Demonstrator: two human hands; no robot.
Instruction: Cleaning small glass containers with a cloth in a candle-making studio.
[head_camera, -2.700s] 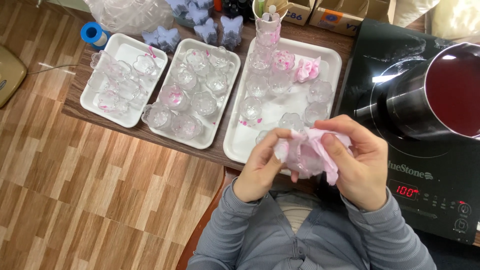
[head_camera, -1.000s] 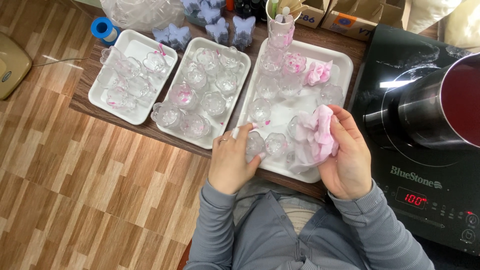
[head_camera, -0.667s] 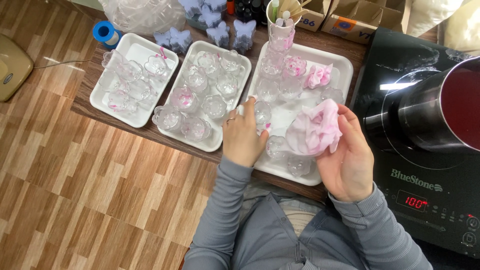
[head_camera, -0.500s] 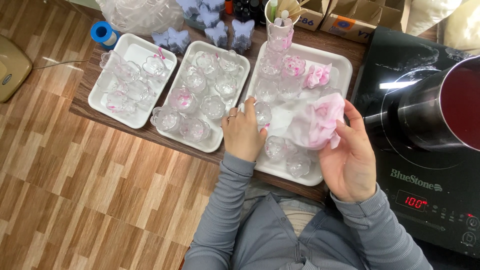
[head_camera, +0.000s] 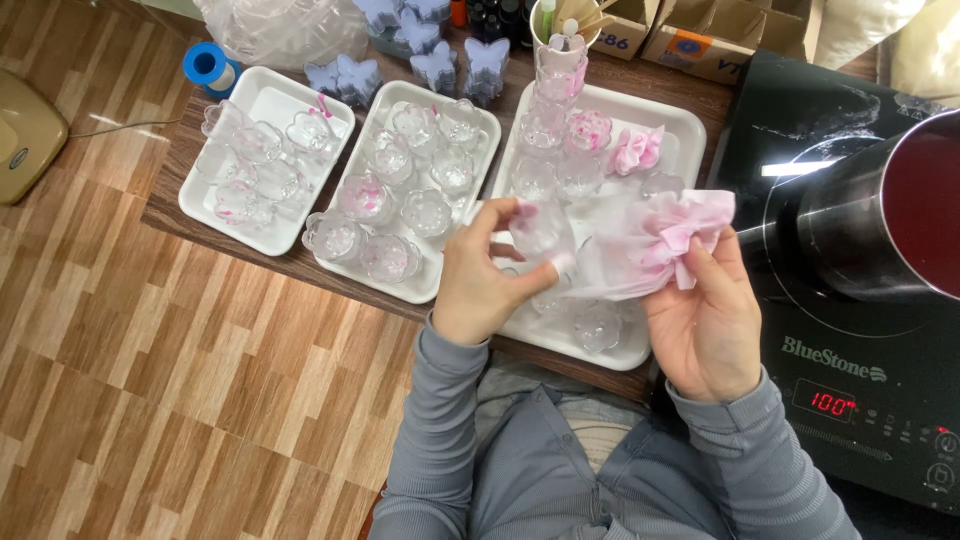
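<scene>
Seemingly mid-wipe, left hand (head_camera: 478, 285) pinches a clear cup (head_camera: 541, 228) beside right hand (head_camera: 706, 318) gripping a pink cloth (head_camera: 655, 245); next needs careful rubbing.

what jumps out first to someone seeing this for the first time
The right hand holds a crumpled pink-stained tissue over the rightmost white tray, while the left hand pinches a small clear flower-shaped mould. At far right, a steel pot of dark red liquid sits on a black induction cooker.
</scene>
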